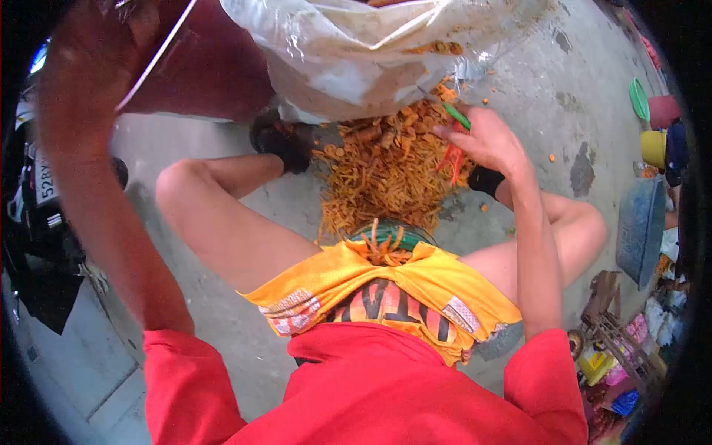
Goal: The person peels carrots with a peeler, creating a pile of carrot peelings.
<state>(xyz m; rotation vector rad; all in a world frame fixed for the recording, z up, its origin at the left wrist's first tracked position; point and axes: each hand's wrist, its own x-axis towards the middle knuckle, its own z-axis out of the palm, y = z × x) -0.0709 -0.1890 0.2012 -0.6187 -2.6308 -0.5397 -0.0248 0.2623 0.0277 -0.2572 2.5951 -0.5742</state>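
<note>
My right hand (488,141) is closed on a small green-handled tool (457,116), whose thin end points toward a plastic sheet (348,52). Red-orange pieces (454,162) show just under its fingers. Below and beside this hand, a heap of orange-brown strips and slices (386,167) lies on the floor between my feet. At the upper left is my left hand (96,59), dark and blurred, near a thin white line (157,55); its fingers cannot be made out. More orange strips (386,252) stick up by a green rim (404,236) between my thighs.
A dark red surface (208,67) stands at the upper left. Part of a vehicle with a number plate (46,178) is at the left edge. On the right are a blue-grey basin (641,231), a yellow container (653,148) and a small wheeled frame (612,337) among mixed items.
</note>
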